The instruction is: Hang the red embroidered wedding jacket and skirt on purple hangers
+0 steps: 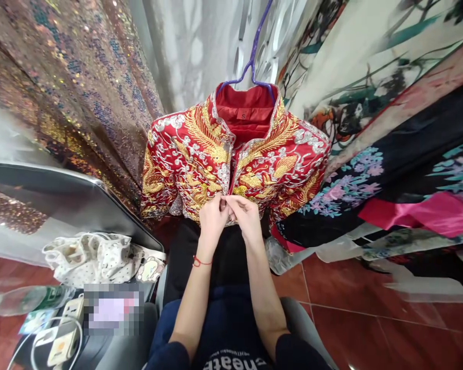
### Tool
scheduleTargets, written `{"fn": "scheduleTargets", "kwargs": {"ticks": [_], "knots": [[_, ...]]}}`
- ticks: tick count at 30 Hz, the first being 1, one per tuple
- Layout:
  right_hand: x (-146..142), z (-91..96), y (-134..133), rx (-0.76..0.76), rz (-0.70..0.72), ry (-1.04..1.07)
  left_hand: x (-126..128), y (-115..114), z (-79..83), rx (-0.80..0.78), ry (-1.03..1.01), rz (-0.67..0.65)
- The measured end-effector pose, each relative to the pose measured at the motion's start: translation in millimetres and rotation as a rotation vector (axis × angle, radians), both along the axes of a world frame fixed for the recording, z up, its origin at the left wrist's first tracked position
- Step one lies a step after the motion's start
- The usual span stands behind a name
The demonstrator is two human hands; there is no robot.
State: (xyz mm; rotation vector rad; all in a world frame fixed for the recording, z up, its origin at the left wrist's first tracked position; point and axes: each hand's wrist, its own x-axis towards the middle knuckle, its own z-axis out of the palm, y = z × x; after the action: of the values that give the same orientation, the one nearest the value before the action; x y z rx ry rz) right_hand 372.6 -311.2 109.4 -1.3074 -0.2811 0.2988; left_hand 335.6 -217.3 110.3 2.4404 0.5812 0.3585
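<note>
A red jacket [193, 159] with dense gold and silver embroidery hangs in front of me on a purple hanger [250, 69]. Its stand collar is parted at the top, and a small size label [243, 114] shows inside. My left hand [213, 218] pinches the front opening near the lower chest, a red string bracelet [202, 262] on its wrist. Right beside it, fingertips touching, my right hand [247, 216] is closed on the other front edge. Whatever fastening lies between the fingertips is hidden.
Sequined fabric [100, 77] drapes at the left and black floral garments [401, 154] hang at the right. A chair [73, 190] at left bears a crumpled white dotted cloth [94, 257]. Near it lie a plastic bottle [23, 300] and a power strip [65, 334].
</note>
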Motion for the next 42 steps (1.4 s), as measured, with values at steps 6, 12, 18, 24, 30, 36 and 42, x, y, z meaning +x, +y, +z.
{"fn": "scheduleTargets", "kwargs": {"ticks": [6, 12, 18, 24, 30, 36, 42], "knots": [[-9, -0.4, 7, 0.082, -0.116, 0.039, -5, -2, -1.7, -0.05, -0.035, 0.01], [-10, 4.2, 12, 0.149, -0.138, 0.115, -10, -1, -13.4, -0.208, -0.161, 0.006], [-15, 11.4, 20, 0.218, -0.158, 0.152, -17, 1, -20.0, -0.269, -0.197, 0.022], [-13, 15.3, 18, 0.198, -0.093, 0.174, -16, 2, -22.7, -0.192, -0.192, 0.042], [-9, 9.2, 9, 0.109, 0.036, 0.155, -15, -2, -25.7, -0.17, -0.116, 0.051], [-19, 7.1, 24, 0.218, -0.148, 0.189, -14, -5, -27.9, -0.153, -0.126, 0.058], [-6, 37.5, 27, 0.232, -0.219, 0.088, -9, -13, -16.4, -0.142, -0.124, 0.051]]}}
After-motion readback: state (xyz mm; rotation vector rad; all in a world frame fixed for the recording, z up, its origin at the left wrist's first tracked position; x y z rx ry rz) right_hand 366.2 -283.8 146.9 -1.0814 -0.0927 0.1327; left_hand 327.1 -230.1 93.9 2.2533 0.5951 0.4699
